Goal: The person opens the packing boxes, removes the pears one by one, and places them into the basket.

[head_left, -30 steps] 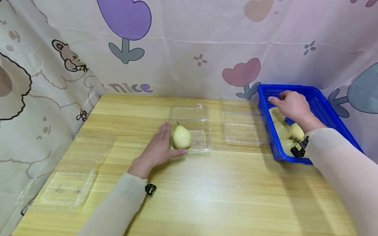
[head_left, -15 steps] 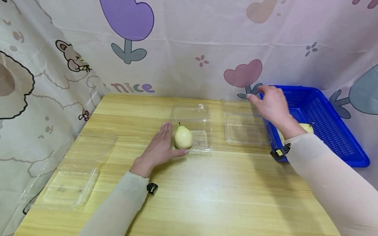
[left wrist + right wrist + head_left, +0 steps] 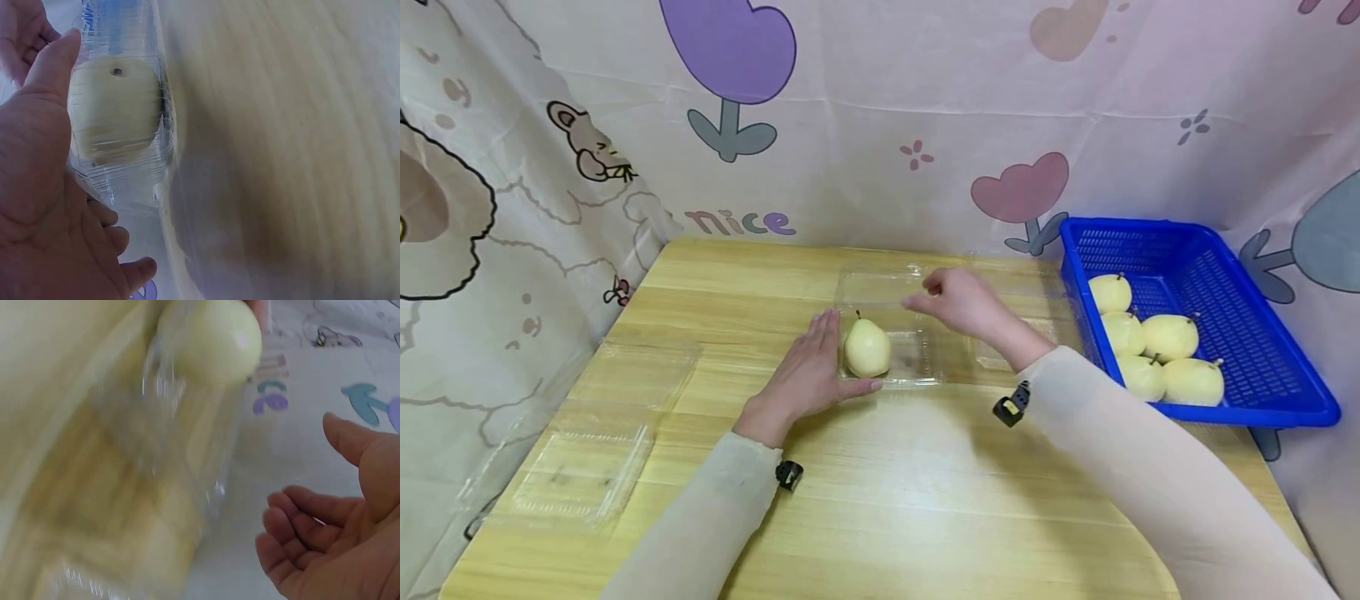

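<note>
A pale yellow pear (image 3: pixel 867 348) with a thin stem sits upright in the left part of a clear plastic clamshell box (image 3: pixel 913 375), whose lid lies folded back behind it. My left hand (image 3: pixel 801 367) rests against this box, straight fingers along its left side and thumb along the front edge. Over the box's right part hovers my right hand (image 3: pixel 966 304), holding nothing. In the right wrist view, that hand's fingers (image 3: pixel 300 519) hang loosely curled, thumb apart from them. Through the clear wall, the left wrist view shows the pear (image 3: pixel 115 109).
A blue plastic basket (image 3: pixel 1262 317) at the right holds several pears (image 3: pixel 1171 337). Another clear box (image 3: pixel 992 354), spread open, lies between it and the middle box, partly behind my right arm. A third open box (image 3: pixel 576 471) lies at the left. A printed curtain (image 3: pixel 850 167) hangs behind the table.
My right hand has moved left from over the blue basket, past the right-hand box, to the middle box, uncovering the pears in the basket. The left hand has stayed at the box.
</note>
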Demonstrator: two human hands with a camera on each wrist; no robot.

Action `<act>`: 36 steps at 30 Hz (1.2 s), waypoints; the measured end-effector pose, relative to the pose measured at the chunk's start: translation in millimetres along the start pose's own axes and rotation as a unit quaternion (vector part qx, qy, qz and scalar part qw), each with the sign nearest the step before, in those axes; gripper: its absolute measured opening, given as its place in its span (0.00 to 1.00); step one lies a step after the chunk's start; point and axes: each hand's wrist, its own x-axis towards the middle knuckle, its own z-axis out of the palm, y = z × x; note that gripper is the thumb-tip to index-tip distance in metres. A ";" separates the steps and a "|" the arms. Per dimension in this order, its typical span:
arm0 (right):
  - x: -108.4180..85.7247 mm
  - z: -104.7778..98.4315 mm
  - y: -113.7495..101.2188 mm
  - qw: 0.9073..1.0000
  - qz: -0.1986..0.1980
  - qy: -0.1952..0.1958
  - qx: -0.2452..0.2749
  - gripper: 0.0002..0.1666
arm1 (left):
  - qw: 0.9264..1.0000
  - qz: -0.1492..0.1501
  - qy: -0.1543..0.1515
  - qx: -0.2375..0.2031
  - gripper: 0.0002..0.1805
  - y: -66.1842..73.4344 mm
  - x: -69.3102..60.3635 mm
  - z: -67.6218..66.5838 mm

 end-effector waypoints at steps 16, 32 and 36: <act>19.3 57.0 -13.2 0.987 0.001 -0.154 0.039 0.43 | 1.000 -0.010 -0.021 0.001 0.75 3.5 2.5 -2.1; 25.9 56.0 -2.9 0.969 -0.030 -0.221 0.109 0.29 | 1.000 -0.006 -0.017 -0.004 0.76 2.0 2.1 -1.3; 22.4 56.8 -3.6 0.971 -0.056 -0.214 0.085 0.41 | 1.000 -0.002 -0.013 0.002 0.76 1.0 1.7 -1.3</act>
